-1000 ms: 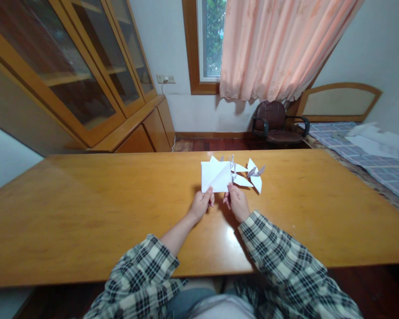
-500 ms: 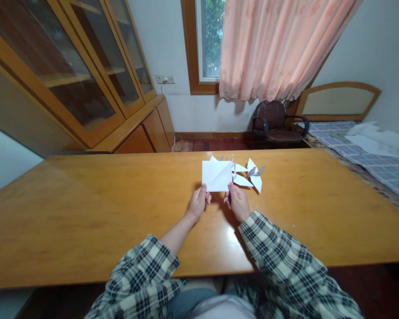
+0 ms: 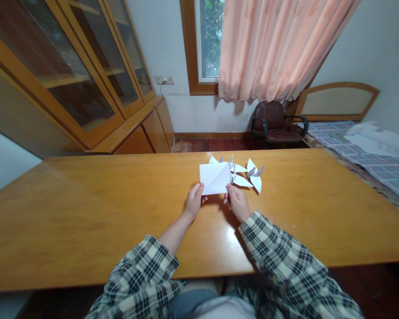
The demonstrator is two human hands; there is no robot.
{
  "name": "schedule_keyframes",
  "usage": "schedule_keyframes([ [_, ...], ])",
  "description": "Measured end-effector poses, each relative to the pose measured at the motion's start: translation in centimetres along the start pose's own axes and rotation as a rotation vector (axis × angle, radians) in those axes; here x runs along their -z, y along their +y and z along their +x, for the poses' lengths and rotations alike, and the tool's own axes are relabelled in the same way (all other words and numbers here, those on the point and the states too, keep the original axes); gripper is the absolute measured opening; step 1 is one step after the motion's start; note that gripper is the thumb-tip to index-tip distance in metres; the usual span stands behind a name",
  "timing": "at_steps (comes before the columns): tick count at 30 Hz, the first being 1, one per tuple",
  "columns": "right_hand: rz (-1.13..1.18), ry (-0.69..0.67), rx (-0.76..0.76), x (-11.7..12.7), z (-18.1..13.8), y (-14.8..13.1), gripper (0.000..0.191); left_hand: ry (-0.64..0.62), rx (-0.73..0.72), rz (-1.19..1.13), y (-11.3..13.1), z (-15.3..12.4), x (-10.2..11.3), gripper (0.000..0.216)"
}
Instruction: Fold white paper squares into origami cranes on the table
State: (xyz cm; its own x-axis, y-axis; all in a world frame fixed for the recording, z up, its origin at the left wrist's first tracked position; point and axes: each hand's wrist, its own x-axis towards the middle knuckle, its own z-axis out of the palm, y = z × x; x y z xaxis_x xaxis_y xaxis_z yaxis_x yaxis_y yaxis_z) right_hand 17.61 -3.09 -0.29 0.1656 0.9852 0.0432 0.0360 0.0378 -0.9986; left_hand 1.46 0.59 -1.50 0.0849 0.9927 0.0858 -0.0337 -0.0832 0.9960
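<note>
A white sheet of folded paper (image 3: 214, 178) is held up above the table, a faint diagonal crease running across it. My left hand (image 3: 194, 200) pinches its lower left corner, thumb in front. At the lower right corner my right hand (image 3: 237, 201) grips it the same way. Behind the sheet, partly hidden by it, lie several white origami cranes. One folded paper crane (image 3: 254, 174) sits fully visible to the right, wings spread.
The wooden table (image 3: 86, 212) stretches wide to both sides, its front edge close to my lap. Beyond it stand a glass-doored cabinet (image 3: 83, 79) at left, a brown armchair (image 3: 275, 122) and a bed (image 3: 362, 146) with a checked cover at right.
The paper has shifted slightly left and down and tilted a little, its left hand moving with it. More of the cranes behind shows. My right hand has hardly moved.
</note>
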Motion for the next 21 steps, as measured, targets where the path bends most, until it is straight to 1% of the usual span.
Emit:
schedule_keyframes([
  [4, -0.205, -0.043, 0.097, 0.3, 0.0, -0.1, 0.059, 0.051, -0.010, -0.056, -0.4, 1.0, 0.6, 0.051],
  [6, -0.267, -0.060, 0.132, 0.4, -0.1, 0.0, 0.060, 0.075, 0.001, -0.033, -0.7, 1.4, 0.8, 0.053],
  [9, -0.268, -0.104, 0.118, 0.4, -0.2, 0.1, 0.059, 0.115, -0.023, 0.058, -1.2, 1.8, 1.1, 0.055],
  [12, -0.195, -0.158, 0.067, 0.4, -0.2, 0.1, 0.056, 0.135, -0.060, 0.131, -1.3, 1.9, 1.2, 0.055],
  [15, -0.091, -0.144, 0.023, 0.5, 0.1, -0.1, 0.050, 0.102, -0.091, 0.207, -0.9, 1.6, 1.2, 0.054],
  [19, 0.004, -0.040, 0.046, 0.7, 0.7, -0.3, 0.042, 0.008, -0.148, 0.362, -0.4, 1.1, 0.9, 0.052],
  [21, 0.035, 0.003, 0.039, 0.8, 1.0, 0.0, 0.042, -0.046, -0.170, 0.405, -0.3, 0.9, 0.8, 0.051],
])
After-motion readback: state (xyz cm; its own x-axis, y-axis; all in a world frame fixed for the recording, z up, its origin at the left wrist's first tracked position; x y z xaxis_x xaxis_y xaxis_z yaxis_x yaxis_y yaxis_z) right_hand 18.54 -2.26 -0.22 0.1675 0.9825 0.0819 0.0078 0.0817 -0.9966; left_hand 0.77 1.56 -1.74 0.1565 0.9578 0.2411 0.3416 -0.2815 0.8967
